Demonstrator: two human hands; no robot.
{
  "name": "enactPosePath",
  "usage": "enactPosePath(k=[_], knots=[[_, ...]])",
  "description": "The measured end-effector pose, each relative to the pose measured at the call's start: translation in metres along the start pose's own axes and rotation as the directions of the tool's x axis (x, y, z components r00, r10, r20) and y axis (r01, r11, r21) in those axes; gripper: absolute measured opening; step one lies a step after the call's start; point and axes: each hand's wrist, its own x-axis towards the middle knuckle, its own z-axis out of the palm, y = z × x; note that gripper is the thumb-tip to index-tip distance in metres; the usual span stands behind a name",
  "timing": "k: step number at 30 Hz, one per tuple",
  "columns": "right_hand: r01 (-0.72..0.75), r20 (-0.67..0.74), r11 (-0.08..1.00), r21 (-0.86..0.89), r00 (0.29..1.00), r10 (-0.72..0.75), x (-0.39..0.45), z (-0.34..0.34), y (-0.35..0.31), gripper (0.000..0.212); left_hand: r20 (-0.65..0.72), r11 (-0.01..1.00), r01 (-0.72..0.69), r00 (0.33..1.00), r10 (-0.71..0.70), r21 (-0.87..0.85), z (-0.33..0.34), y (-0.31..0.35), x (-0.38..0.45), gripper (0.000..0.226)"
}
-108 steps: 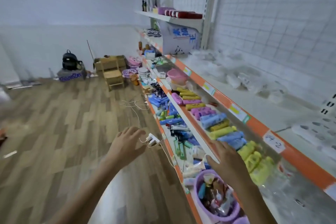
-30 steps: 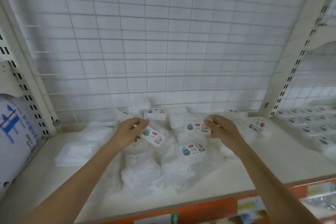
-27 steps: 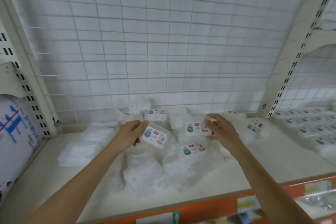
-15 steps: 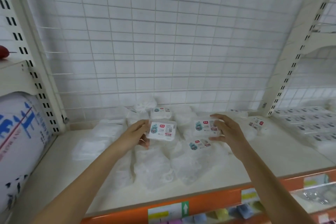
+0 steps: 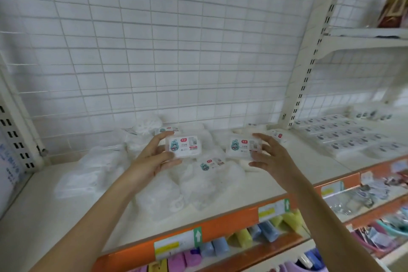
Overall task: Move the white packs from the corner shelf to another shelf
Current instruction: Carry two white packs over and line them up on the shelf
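The left hand (image 5: 152,159) pinches a white pack (image 5: 184,147) by its left end, long axis running rightward from the grip. The right hand (image 5: 270,157) clasps a second pack (image 5: 242,147) by its right end, above the loose pile (image 5: 194,174); judging by the rows of packs there, the neighbouring shelf (image 5: 344,139) lies to its right, nearer this hand

Both bare arms reach forward over the shelf's front edge, raised side by side. The left hand (image 5: 152,159) pinches a white pack (image 5: 184,146), thumb below and fingers above. The right hand (image 5: 273,157) grips another white pack (image 5: 242,147), fingers spread along its right end.
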Motion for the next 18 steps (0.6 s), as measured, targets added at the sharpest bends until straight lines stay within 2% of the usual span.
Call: enactPosePath(k=[2,3,8,14,18], knots=[[0.001,-0.018,0.991,-0.131,1.000,-0.004,-0.012,-0.015,-0.004,0.064,0.054,0.999,0.011,0.998,-0.014,0.053,0.013,-0.002,0.002,0.088],[0.011,-0.027,0.982,-0.186,0.999,-0.016,-0.019,-0.024,-0.006,0.066,0.060,0.995,0.005,0.998,-0.011,0.099,0.021,-0.004,0.004,0.096],[0.051,-0.095,0.949,-0.311,0.992,-0.084,-0.058,-0.083,-0.019,0.066,0.117,0.935,-0.106,0.991,0.070,0.338,0.080,-0.020,0.011,0.079],[0.049,-0.138,0.932,-0.360,0.985,-0.105,-0.109,-0.177,-0.032,0.065,0.228,0.893,-0.161,0.971,0.068,0.421,0.167,-0.062,0.018,0.067],[-0.005,-0.212,0.917,-0.399,0.973,-0.088,-0.155,-0.245,-0.033,0.066,0.271,0.880,-0.157,0.962,0.033,0.449,0.229,-0.097,0.022,0.065]])
